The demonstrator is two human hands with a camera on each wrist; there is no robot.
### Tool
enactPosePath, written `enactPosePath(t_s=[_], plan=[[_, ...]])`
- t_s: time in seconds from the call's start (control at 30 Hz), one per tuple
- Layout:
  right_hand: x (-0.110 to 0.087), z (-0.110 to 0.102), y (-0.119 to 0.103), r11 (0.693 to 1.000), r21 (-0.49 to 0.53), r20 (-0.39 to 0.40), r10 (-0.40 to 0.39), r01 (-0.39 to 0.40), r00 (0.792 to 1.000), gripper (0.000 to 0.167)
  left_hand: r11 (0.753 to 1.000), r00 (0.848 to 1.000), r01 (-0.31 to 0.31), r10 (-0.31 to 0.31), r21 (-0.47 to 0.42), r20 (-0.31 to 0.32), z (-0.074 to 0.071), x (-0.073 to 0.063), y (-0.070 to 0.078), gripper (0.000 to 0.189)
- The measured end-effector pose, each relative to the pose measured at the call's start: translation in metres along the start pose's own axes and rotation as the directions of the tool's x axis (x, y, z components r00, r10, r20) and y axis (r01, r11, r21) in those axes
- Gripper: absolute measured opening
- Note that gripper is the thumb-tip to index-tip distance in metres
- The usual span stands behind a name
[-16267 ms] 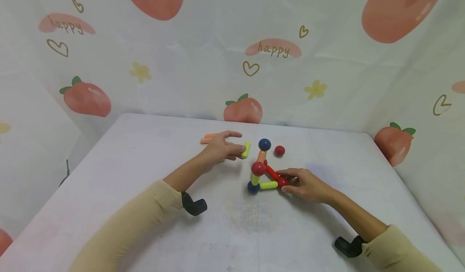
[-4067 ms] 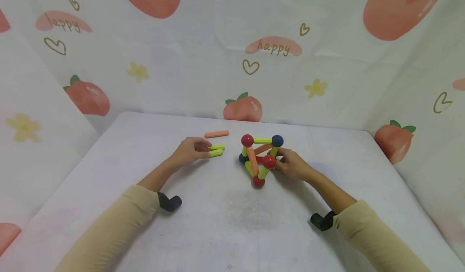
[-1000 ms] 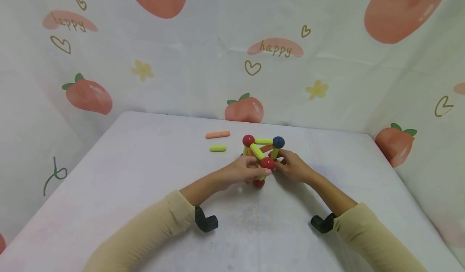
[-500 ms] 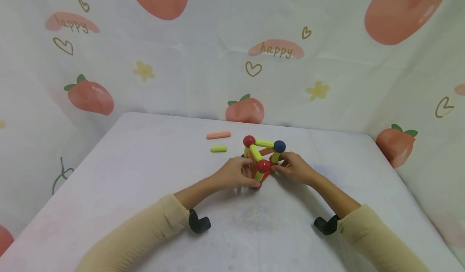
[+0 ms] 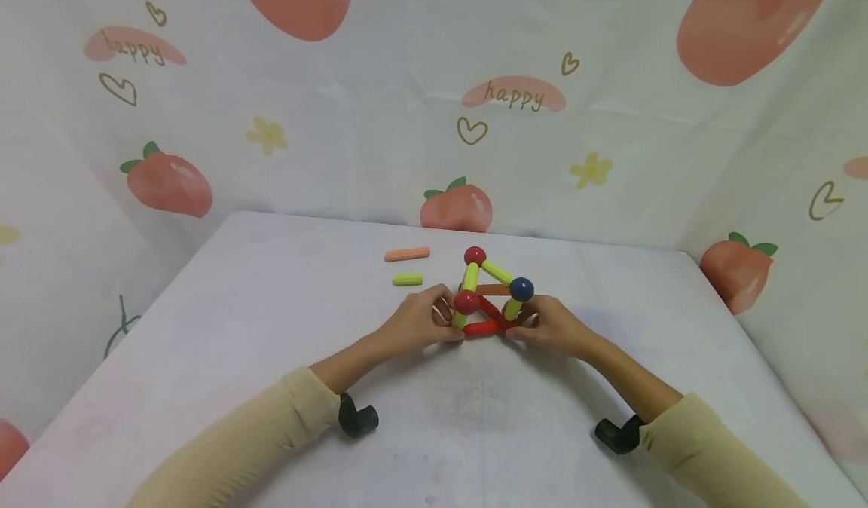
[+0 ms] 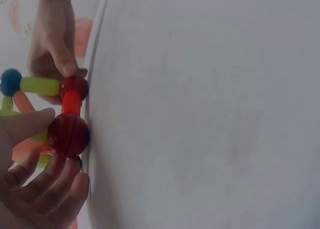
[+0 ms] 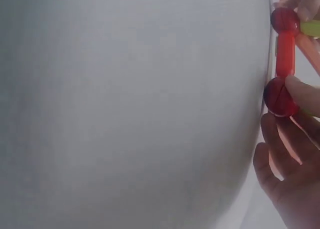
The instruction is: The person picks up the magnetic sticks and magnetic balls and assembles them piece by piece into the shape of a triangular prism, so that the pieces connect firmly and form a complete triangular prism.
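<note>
A frame of magnetic rods and balls (image 5: 498, 273) stands mid-table between both hands. Its upper corners are two red balls and a blue ball (image 5: 521, 289), joined by two yellow-green rods; red rods (image 5: 480, 328) and an orange rod (image 5: 493, 290) show lower down. My left hand (image 5: 422, 319) pinches a lower red ball (image 6: 69, 135) at the left corner with thumb and fingers. My right hand (image 5: 556, 328) grips the lower red ball (image 7: 281, 97) at the right corner. A red rod links these two balls. The frame's far lower corner is mostly hidden.
Left of the frame, a loose orange rod (image 5: 407, 254) and a shorter yellow-green rod (image 5: 408, 280) lie on the white table (image 5: 271, 267). A printed cloth (image 5: 366, 154) hangs behind the table. Black wrist mounts (image 5: 357, 417) jut from both sleeves.
Since 4.1 s ago, one loose yellow-green rod has joined the frame's top, between the red balls. Over the last half second the frame has turned, its near upper red ball going left, blue ball nearer.
</note>
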State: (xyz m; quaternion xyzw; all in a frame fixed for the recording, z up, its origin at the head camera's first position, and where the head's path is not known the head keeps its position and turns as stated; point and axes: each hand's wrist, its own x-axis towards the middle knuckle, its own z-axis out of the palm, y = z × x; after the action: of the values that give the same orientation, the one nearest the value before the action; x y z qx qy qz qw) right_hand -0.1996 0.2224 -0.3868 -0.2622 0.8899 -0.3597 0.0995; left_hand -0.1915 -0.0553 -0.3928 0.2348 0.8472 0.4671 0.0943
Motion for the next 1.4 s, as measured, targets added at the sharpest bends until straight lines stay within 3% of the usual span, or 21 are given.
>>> enactPosePath(t_s=[0.27,0.63,0.77,0.9,1.0,1.13,1.23,1.3,1.4], plan=[[0.002,-0.003,0.003,0.993,0.116,0.057,-0.021,0.014,0.998,0.029,0.999,1.000,0.026,-0.026,-0.036,-0.014,-0.007,0.013,-0.008,0.036],[0.012,-0.004,0.005,0.996,0.075,0.016,0.042,-0.043,0.999,0.035,0.998,0.997,0.043,-0.040,0.042,-0.073,-0.010,0.028,-0.009,0.038],[0.014,-0.003,0.006,0.996,0.071,0.009,0.058,-0.059,0.998,0.037,0.999,0.997,0.046,-0.044,0.027,-0.065,-0.013,0.030,-0.012,0.042],[0.015,-0.003,0.006,0.995,0.081,-0.004,0.060,-0.060,0.998,0.036,0.999,0.998,0.037,-0.036,0.010,-0.049,-0.022,0.030,-0.013,0.046],[0.016,-0.003,0.004,0.995,0.086,-0.014,0.050,-0.048,0.999,0.035,1.000,0.996,0.005,-0.004,0.006,-0.095,-0.035,0.031,-0.016,0.045],[0.015,-0.004,0.003,0.995,0.086,-0.005,0.051,-0.050,0.999,0.034,1.000,0.970,0.003,-0.004,-0.004,-0.242,-0.053,0.035,-0.026,0.042],[0.015,-0.004,0.003,0.995,0.088,0.002,0.051,-0.051,0.999,0.034,0.998,0.938,0.068,-0.070,-0.016,-0.340,-0.064,0.037,-0.037,0.046],[0.015,-0.004,0.004,0.995,0.094,0.004,0.045,-0.045,0.999,0.032,0.991,0.921,0.133,-0.127,-0.010,-0.369,-0.070,0.038,-0.045,0.053],[0.014,-0.003,0.005,0.995,0.098,0.005,0.034,-0.034,0.999,0.030,0.976,0.910,0.218,-0.199,0.011,-0.363,-0.077,0.041,-0.056,0.059]])
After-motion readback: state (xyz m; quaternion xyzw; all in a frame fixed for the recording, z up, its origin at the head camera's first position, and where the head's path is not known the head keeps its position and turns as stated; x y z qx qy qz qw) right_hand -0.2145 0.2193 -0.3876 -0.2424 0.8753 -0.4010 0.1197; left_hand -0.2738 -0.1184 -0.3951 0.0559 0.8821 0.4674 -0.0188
